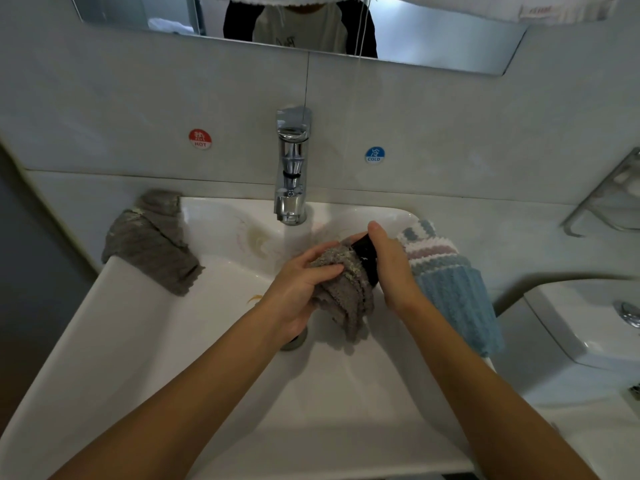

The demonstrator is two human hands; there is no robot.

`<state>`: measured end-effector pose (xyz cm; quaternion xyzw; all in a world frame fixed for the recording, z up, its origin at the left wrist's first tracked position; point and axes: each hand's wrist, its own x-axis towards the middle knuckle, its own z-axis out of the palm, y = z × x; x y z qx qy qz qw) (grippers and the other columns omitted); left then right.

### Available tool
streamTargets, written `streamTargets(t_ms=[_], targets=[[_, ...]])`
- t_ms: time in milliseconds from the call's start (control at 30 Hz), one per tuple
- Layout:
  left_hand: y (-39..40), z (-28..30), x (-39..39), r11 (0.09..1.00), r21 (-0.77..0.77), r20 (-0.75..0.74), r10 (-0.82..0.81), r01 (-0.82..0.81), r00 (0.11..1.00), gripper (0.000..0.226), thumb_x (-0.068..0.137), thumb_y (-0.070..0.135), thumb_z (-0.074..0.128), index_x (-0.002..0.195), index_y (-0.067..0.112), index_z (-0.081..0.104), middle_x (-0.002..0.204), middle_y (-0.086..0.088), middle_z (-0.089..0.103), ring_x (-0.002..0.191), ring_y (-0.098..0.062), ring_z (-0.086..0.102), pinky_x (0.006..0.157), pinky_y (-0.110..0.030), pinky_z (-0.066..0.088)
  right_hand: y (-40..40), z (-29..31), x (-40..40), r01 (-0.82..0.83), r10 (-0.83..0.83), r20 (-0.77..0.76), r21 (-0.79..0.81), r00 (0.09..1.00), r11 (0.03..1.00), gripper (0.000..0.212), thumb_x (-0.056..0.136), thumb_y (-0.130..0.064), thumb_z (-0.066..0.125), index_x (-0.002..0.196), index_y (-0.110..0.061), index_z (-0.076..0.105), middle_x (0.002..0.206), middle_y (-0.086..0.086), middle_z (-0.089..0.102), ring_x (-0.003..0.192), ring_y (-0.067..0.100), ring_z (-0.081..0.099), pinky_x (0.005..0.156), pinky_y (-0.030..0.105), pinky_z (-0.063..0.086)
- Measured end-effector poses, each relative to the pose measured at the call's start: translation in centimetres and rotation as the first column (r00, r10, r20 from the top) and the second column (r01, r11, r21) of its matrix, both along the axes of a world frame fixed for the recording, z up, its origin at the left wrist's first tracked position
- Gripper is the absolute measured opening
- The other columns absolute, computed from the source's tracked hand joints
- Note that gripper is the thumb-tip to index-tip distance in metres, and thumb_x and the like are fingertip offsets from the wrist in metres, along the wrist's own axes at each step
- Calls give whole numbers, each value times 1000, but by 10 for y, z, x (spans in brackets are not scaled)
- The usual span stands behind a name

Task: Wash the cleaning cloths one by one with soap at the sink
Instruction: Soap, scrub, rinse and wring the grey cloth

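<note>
Over the middle of the white sink [138,341], my left hand [298,289] grips a bunched grey cloth [346,299] with pale suds or lint on top. My right hand [391,268] holds a black bar of soap [365,254] pressed against the cloth's upper right side. The cloth's lower folds hang down toward the drain [296,341], which my left wrist partly hides. A second grey cloth [152,244] lies draped over the sink's back left rim. A blue cloth [457,299] and a striped cloth [429,244] hang over the right rim.
A chrome tap [292,168] stands at the back centre, above the basin. Hot [200,138] and cold [374,154] stickers mark the wall. A wire shelf [609,199] juts out at the right. A toilet tank [588,323] sits right of the sink. A mirror [433,32] hangs above.
</note>
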<state>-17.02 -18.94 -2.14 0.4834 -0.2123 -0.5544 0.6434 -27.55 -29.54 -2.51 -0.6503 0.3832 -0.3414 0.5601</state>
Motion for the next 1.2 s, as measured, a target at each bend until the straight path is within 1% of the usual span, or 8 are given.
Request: streamTargets(t_ms=[233,433,667,800,900,967,1067,1200], targets=[[1,1,1,1000,2,-33,-11,11,999,40,90,-1,57,127,15,60,112,-15,70,97,-25,69,75,-31,59,-4,-3,-1,-67,64,-27,-130,998,989,35,106,-25,34,108,-18,68,84,-1,61,77,11,59,54,11,41],[8,5,2,1000,-5,-19,-20,20,1000,38,91,-2,55,124,15,62,108,-12,71,93,-22,70,69,-29,58,4,-6,2,-42,41,16,1,999,999,47,86,-53,33,94,-26,71,96,10,70,95,27,67,79,36,54],[23,19,20,988,-144,-47,-57,50,997,38,91,-5,45,120,13,62,103,-8,73,91,-18,71,68,-28,58,3,1,1,44,-44,55,4,998,999,43,106,-35,36,93,-10,68,81,4,69,65,6,65,63,18,51],[31,22,35,992,-106,33,-62,65,998,42,91,-5,47,125,16,61,109,-9,71,93,-20,69,66,-28,58,7,8,1,178,-168,91,-115,982,977,42,104,-40,36,102,-12,67,95,-4,67,80,-5,61,73,6,44],[40,20,45,994,-82,93,-60,68,994,45,89,-6,49,125,18,62,111,-8,70,94,-21,69,69,-29,59,17,19,-7,363,-283,238,-444,929,819,39,96,-40,37,104,-14,65,97,-5,65,92,6,61,81,15,47],[46,16,51,996,-75,102,-48,56,994,48,83,-4,53,124,19,62,110,-8,71,94,-21,69,71,-29,59,30,21,-9,333,-181,296,-623,938,708,30,96,-32,40,95,-14,64,82,-4,67,77,13,65,70,26,52],[52,11,54,997,-60,104,-32,39,994,49,82,-3,54,125,18,62,112,-8,70,95,-21,69,70,-28,58,51,14,-2,101,-11,118,-798,993,594,37,98,-25,43,80,-5,67,67,4,66,56,19,62,52,37,49],[55,12,57,996,-87,106,-23,32,994,50,74,3,56,120,20,63,107,-6,72,93,-20,69,72,-30,57,59,5,5,-84,-28,-117,-846,993,527,42,98,-35,44,79,-6,67,62,-3,61,52,10,53,49,27,43]])
